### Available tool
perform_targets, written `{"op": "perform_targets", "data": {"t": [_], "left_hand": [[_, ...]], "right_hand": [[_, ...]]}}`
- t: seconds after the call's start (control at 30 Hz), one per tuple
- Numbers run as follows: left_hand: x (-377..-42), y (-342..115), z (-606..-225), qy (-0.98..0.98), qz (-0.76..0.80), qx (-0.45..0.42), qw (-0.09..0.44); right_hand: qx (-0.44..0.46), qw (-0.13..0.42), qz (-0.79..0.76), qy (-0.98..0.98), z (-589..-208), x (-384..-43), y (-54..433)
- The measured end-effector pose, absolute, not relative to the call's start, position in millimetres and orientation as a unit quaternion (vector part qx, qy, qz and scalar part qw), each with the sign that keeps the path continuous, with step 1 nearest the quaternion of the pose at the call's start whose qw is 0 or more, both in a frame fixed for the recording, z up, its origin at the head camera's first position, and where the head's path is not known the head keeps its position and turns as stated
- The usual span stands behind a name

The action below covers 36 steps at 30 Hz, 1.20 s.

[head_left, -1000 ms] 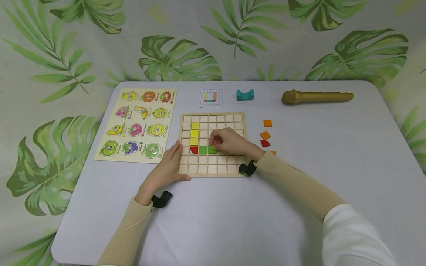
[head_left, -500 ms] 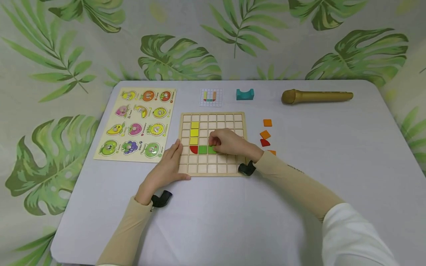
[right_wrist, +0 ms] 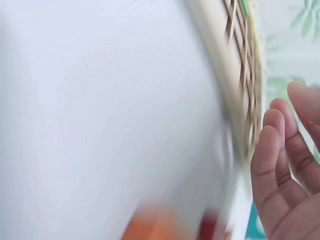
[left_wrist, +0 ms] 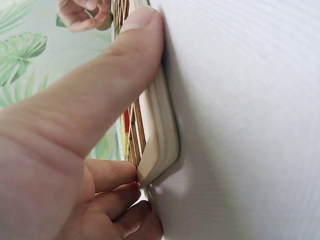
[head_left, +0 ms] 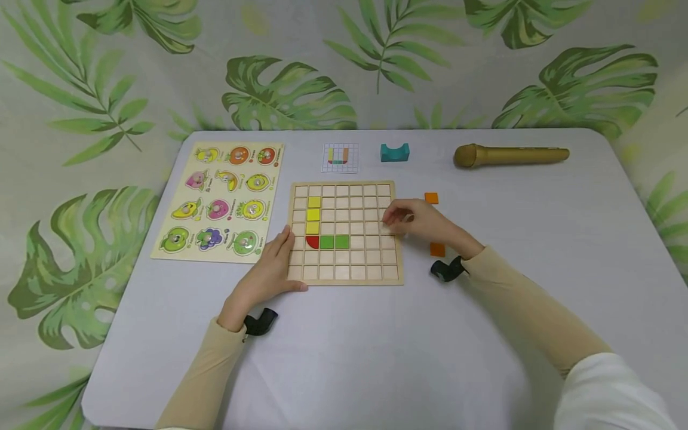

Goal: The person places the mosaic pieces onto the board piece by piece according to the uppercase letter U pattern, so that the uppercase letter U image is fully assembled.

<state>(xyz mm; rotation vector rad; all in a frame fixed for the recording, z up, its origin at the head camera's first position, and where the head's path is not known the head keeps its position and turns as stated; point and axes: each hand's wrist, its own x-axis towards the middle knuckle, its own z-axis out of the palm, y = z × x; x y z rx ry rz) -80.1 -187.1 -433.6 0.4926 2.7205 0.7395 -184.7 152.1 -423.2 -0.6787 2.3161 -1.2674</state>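
Observation:
A wooden grid board [head_left: 365, 283] lies on the table. In its cells sit yellow tiles [head_left: 313, 214] in a column, a red rounded tile [head_left: 313, 242] below them, and two green tiles [head_left: 334, 242] beside the red one. My left hand [head_left: 269, 269] rests on the board's near-left corner, fingers along the left side and thumb [left_wrist: 120, 60] straight against the near edge. My right hand [head_left: 421, 221] hovers over the right edge, fingers loosely bent and holding nothing. Near it lie orange tiles [head_left: 438, 249]; a blurred red piece [right_wrist: 207, 226] shows in the right wrist view.
A fruit puzzle board [head_left: 231, 197] lies to the left. Behind the grid are a pattern card [head_left: 340, 158] with a coloured U and a teal block [head_left: 395, 153]. A gold microphone-shaped object [head_left: 510, 156] lies at the back right.
My right hand has let go of the second green tile, which lies in its cell, and moved right to the board's edge. My left hand has not moved.

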Motion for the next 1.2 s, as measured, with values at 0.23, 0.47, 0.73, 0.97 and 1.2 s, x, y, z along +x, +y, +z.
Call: {"op": "perform_targets", "data": {"t": [0.23,0.47,0.73,0.97,1.2], "left_hand": [[-79.8,-187.0,-433.0,0.940,0.260,0.169,0.141],[-80.6,-187.7,-435.5,0.941,0.257,0.172,0.135],[-80.4,-187.1,-435.4,0.941,0.258,0.170,0.135],[-79.7,-187.1,-433.5,0.942,0.258,0.168,0.136],[-79.5,-187.1,-434.1,0.942,0.259,0.171,0.130]], "right_hand": [[-0.209,0.178,-0.450,0.850,-428.2,-179.8,199.1],[-0.203,0.158,-0.456,0.852,-431.1,-174.5,230.2],[-0.203,0.150,-0.442,0.861,-430.2,-170.9,234.6],[-0.234,0.140,-0.414,0.869,-431.9,-171.9,223.4],[-0.261,0.116,-0.384,0.878,-432.6,-170.7,216.0]]}}
